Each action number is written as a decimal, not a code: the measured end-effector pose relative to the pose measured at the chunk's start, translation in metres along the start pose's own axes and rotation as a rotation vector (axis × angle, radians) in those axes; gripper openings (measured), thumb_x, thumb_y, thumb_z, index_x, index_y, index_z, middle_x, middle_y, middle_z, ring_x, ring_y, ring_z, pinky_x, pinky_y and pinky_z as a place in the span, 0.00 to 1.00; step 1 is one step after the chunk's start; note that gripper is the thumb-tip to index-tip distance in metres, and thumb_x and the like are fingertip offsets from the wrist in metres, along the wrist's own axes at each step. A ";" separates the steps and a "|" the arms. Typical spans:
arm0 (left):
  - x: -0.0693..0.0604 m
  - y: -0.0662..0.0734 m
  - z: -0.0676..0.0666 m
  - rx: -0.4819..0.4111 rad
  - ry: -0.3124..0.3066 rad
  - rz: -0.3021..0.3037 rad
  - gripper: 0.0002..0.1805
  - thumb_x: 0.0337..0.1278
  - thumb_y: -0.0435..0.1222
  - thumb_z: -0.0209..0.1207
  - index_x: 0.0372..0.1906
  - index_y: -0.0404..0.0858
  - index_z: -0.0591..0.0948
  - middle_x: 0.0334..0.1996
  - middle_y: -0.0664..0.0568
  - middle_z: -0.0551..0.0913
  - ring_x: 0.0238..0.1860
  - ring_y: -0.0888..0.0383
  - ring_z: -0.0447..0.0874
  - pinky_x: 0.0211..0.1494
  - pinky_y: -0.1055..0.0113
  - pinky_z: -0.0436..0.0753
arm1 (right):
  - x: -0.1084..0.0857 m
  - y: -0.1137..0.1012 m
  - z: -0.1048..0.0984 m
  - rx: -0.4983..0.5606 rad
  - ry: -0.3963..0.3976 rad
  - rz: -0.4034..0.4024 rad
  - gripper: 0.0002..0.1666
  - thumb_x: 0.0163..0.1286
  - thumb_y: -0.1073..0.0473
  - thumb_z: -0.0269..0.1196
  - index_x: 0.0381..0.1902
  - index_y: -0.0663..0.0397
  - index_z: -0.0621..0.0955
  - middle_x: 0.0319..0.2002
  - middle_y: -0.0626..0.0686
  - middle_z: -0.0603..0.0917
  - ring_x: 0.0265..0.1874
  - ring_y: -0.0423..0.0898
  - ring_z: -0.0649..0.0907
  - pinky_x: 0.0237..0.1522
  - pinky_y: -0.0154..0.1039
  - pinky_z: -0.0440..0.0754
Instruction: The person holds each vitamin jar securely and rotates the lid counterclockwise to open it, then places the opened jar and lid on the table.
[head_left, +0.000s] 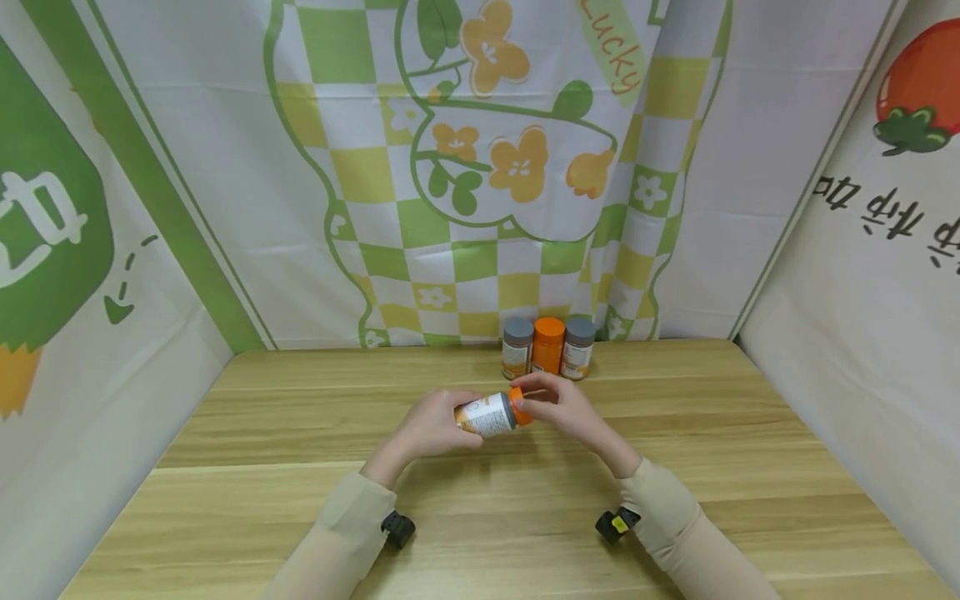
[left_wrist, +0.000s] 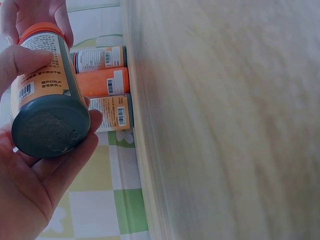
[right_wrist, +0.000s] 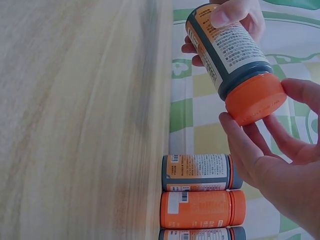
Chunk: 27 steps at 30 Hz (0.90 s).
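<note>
A grey bottle (head_left: 487,415) with a white-and-orange label is held tilted above the table, its capped end toward the right. My left hand (head_left: 435,425) grips its body, the thumb lying across the label in the left wrist view, where the dark base (left_wrist: 50,125) faces the camera. On the bottle's mouth sits an orange cap (right_wrist: 256,99). The fingertips and thumb of my right hand (head_left: 562,407) pinch that cap around its rim. Whether the cap is threaded tight cannot be seen.
Behind the hands, three bottles stand side by side near the table's back edge: a grey-capped one (head_left: 517,350), an orange one (head_left: 549,346) and another grey-capped one (head_left: 578,350). A patterned curtain (head_left: 480,275) hangs behind the wooden table (head_left: 300,500).
</note>
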<state>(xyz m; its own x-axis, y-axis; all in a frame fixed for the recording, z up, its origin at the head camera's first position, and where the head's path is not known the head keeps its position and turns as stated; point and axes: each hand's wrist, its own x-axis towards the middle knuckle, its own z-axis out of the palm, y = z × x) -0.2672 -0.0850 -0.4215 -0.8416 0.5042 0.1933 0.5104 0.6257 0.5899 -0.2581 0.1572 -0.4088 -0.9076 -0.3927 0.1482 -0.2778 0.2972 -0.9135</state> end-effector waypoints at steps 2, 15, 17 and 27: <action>0.000 0.000 0.000 -0.001 0.001 0.000 0.31 0.30 0.43 0.67 0.52 0.46 0.82 0.35 0.59 0.83 0.29 0.64 0.75 0.32 0.68 0.75 | 0.000 0.000 0.000 -0.003 0.002 -0.011 0.23 0.66 0.56 0.62 0.56 0.61 0.77 0.55 0.60 0.79 0.53 0.58 0.79 0.46 0.43 0.80; 0.001 -0.001 0.000 -0.020 0.004 0.004 0.30 0.31 0.42 0.68 0.52 0.46 0.82 0.35 0.59 0.83 0.28 0.64 0.75 0.32 0.67 0.75 | 0.000 0.004 0.001 0.026 0.024 -0.144 0.19 0.63 0.63 0.63 0.53 0.61 0.78 0.52 0.61 0.80 0.53 0.58 0.78 0.57 0.58 0.72; 0.000 -0.001 0.001 -0.023 0.005 0.005 0.30 0.31 0.42 0.68 0.52 0.46 0.82 0.36 0.58 0.83 0.28 0.64 0.75 0.32 0.67 0.75 | 0.002 0.010 0.001 0.037 0.025 -0.170 0.19 0.62 0.64 0.64 0.52 0.60 0.78 0.52 0.61 0.80 0.53 0.57 0.78 0.57 0.61 0.70; 0.001 -0.001 0.000 -0.050 -0.001 0.025 0.30 0.32 0.42 0.68 0.52 0.45 0.82 0.36 0.58 0.84 0.28 0.64 0.75 0.31 0.68 0.75 | 0.002 0.020 -0.001 0.154 -0.045 -0.299 0.22 0.60 0.67 0.65 0.52 0.68 0.75 0.52 0.61 0.78 0.53 0.48 0.79 0.55 0.42 0.78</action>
<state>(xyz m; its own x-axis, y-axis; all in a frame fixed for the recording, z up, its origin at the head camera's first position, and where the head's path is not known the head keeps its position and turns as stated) -0.2681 -0.0852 -0.4222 -0.8283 0.5203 0.2077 0.5221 0.5825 0.6230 -0.2663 0.1633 -0.4263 -0.7773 -0.4819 0.4043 -0.4754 0.0292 -0.8793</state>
